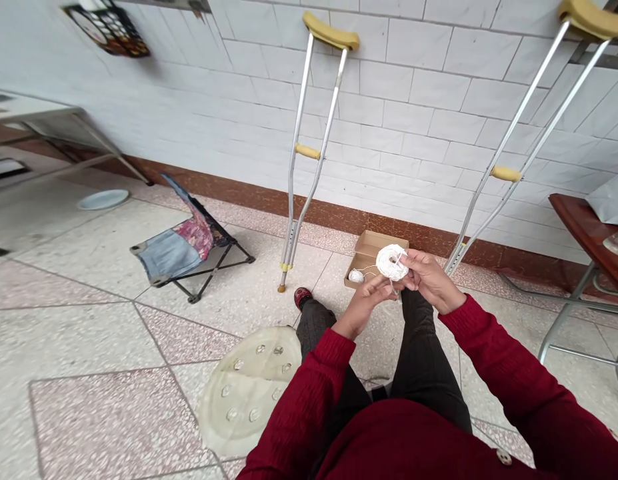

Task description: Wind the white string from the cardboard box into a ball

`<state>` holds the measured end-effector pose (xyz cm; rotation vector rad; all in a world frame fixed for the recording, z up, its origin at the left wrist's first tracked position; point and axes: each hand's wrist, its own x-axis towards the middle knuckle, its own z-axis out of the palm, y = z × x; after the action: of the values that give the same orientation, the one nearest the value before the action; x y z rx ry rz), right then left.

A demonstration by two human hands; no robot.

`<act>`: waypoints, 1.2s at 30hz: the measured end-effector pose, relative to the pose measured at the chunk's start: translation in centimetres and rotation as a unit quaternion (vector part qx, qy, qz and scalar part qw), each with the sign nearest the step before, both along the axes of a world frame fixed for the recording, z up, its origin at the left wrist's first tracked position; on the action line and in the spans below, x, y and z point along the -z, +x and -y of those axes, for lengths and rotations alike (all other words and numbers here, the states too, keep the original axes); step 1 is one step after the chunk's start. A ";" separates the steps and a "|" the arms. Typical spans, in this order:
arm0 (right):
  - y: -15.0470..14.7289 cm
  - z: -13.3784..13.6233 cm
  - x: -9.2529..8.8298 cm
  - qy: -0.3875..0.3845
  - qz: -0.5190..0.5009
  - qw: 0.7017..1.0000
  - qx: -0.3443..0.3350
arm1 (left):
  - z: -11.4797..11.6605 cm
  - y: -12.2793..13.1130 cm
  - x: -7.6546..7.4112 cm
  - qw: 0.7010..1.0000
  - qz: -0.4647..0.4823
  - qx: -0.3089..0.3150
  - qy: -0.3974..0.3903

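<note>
A small round piece of white crochet work (391, 263) with a hole in its middle is held up in front of me. My left hand (363, 304) supports its lower left edge with the fingertips. My right hand (429, 277) pinches it from the right with thumb and fingers; whether a hook is in those fingers I cannot tell. Beyond them, an open cardboard box (373, 244) stands on the floor with a white ball of yarn (356, 275) inside. A strand of yarn runs from the ball toward my hands.
Two crutches (309, 152) (505, 174) lean against the tiled wall. A folding chair (176, 257) stands to the left, beyond a round plastic lid (246, 430) on the floor. A plate (103, 199) lies near a table (43, 110). A brown stool (583, 230) stands at right.
</note>
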<state>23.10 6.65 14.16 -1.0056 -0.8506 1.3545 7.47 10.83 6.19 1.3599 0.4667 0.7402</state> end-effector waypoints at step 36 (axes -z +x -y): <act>2.7 -1.0 -2.6 0.024 -0.086 0.993 0.080 | 1.0 2.1 1.2 0.997 -0.013 -0.014 -0.070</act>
<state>25.76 7.65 16.80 -0.8867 -0.6577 1.2580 9.54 9.87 5.00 1.2350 0.5505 0.7004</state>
